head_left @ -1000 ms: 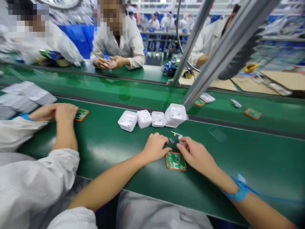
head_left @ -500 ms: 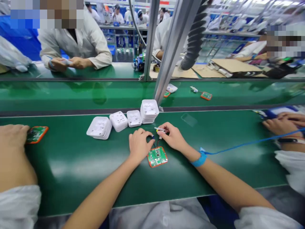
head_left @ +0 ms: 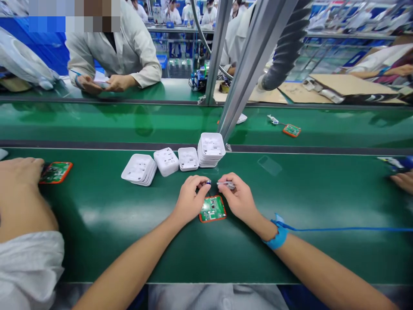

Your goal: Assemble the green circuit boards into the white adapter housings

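A green circuit board (head_left: 213, 209) with an orange rim lies flat on the green bench, just below my hands. Above its left edge, my left hand (head_left: 191, 196) pinches a small dark blue and silver connector (head_left: 208, 182). My right hand (head_left: 239, 196), with a blue strap round the wrist, is closed on a small white plastic part (head_left: 229, 184). A narrow gap separates the two held pieces. Thin dark wire shows between the left fingers and the board; where it ends is hidden.
White plastic cases (head_left: 211, 146) stand stacked behind my hands, with more cases (head_left: 138, 168) to their left. A clear film piece (head_left: 269, 165) lies at right. A co-worker's hand (head_left: 21, 176) touches another board (head_left: 56, 172). A metal post (head_left: 245, 64) rises behind the bench.
My hands have come nearer each other, and the white part in my right hand now points level toward the connector. The view has shifted a little; a co-worker's hands at right have mostly left it.
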Demonstrator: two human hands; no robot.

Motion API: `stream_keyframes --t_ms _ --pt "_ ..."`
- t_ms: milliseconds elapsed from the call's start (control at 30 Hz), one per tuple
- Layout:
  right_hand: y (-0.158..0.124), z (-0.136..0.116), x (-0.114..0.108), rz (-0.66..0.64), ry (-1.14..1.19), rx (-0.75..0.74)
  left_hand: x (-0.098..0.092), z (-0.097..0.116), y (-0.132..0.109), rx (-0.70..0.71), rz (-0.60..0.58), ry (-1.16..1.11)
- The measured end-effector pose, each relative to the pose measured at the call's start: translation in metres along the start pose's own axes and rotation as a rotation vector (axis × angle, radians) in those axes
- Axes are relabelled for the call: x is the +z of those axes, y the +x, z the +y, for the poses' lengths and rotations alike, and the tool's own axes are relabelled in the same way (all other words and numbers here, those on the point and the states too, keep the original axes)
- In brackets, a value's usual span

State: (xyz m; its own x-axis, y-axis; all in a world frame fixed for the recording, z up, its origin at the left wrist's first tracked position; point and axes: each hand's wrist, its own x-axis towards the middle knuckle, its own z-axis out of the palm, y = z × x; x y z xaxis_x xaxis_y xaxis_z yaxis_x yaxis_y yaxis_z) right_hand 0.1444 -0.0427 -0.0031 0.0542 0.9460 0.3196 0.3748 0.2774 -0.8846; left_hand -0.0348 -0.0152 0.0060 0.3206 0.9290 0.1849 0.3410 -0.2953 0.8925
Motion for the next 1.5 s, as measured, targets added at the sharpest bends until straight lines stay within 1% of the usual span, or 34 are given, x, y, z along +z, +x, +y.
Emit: stream_keyframes --t_ms 167,267,467,700,767,867,1067,1133,1200,1267,1300,1333,1400,1433,1467,1500 --pt "0.002 -0.003 0.002 -0.057 -0.011 -0.048 -0.003 0.003 -0.001 0.077 -0.100 0.083" --pt "0.003 -0.005 0.001 -0.105 -0.040 -0.064 -0.002 0.004 -0.001 0.108 -0.136 0.137" --pt "0.004 -0.006 -0.001 -0.193 -0.029 -0.094 -0.002 0.003 -0.001 0.115 -0.195 0.179" --pt "0.010 -0.008 -0.009 -0.345 -0.012 -0.083 -0.004 0.003 -0.002 0.098 -0.256 0.240" --pt "0.010 -0.008 -0.009 -0.349 -0.031 -0.089 -0.003 0.003 -0.002 0.105 -0.276 0.272" --pt "0.008 -0.007 -0.007 -0.315 -0.052 -0.115 -0.002 0.001 -0.002 0.104 -0.288 0.310" --pt "0.004 -0.006 -0.001 -0.272 -0.072 -0.162 -0.001 -0.003 -0.003 0.103 -0.261 0.317" --pt "0.001 -0.007 -0.004 -0.295 -0.107 -0.177 -0.003 -0.001 -0.004 0.133 -0.267 0.332" --pt "0.000 -0.008 -0.014 -0.321 -0.159 -0.147 -0.008 0.006 -0.004 0.185 -0.277 0.355" --pt "0.002 -0.007 -0.031 -0.374 -0.203 -0.074 -0.016 0.017 0.000 0.251 -0.235 0.388" --pt "0.005 -0.007 -0.040 -0.435 -0.224 -0.036 -0.021 0.024 0.005 0.296 -0.186 0.424" --pt "0.008 -0.006 -0.049 -0.517 -0.255 -0.014 -0.026 0.032 0.012 0.341 -0.120 0.474" --pt "0.014 -0.003 -0.066 -0.655 -0.374 -0.051 -0.034 0.048 0.032 0.413 0.023 0.603" --pt "0.016 -0.001 -0.071 -0.672 -0.464 -0.103 -0.037 0.055 0.044 0.426 0.074 0.672" --pt "0.016 0.001 -0.075 -0.642 -0.570 -0.157 -0.039 0.061 0.058 0.420 0.097 0.734" --pt "0.014 0.005 -0.077 -0.577 -0.682 -0.195 -0.039 0.066 0.071 0.398 0.086 0.787"
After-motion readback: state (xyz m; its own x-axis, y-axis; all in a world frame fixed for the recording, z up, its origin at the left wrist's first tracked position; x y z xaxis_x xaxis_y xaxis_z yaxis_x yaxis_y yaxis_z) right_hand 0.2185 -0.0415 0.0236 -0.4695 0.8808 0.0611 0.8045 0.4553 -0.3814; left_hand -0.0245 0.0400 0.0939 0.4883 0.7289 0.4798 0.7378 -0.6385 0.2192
